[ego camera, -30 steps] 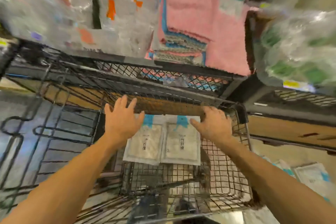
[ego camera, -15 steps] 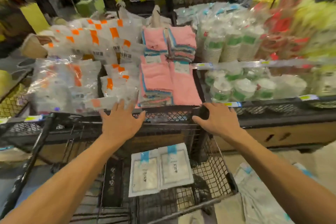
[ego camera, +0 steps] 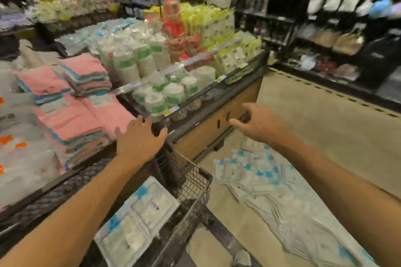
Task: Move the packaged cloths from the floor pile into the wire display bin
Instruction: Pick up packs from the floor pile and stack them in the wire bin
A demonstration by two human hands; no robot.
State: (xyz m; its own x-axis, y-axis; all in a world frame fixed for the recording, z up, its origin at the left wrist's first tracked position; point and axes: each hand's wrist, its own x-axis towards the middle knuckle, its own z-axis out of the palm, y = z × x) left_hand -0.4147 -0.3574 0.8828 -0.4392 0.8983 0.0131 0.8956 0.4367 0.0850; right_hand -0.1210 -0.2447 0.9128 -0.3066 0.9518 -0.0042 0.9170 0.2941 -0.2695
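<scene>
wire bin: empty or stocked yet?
Barely stocked. Two packaged cloths lie flat side by side on the wire display bin floor; the floor pile remains large. Both hands hold nothing.

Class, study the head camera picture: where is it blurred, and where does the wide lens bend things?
Head view: motion blur smears the floor pile, the far shelves and the right hand; the left hand and wire display bin are somewhat sharper; straight shelf edges bow toward the frame's borders; lighting is even, without harsh glare.
</scene>
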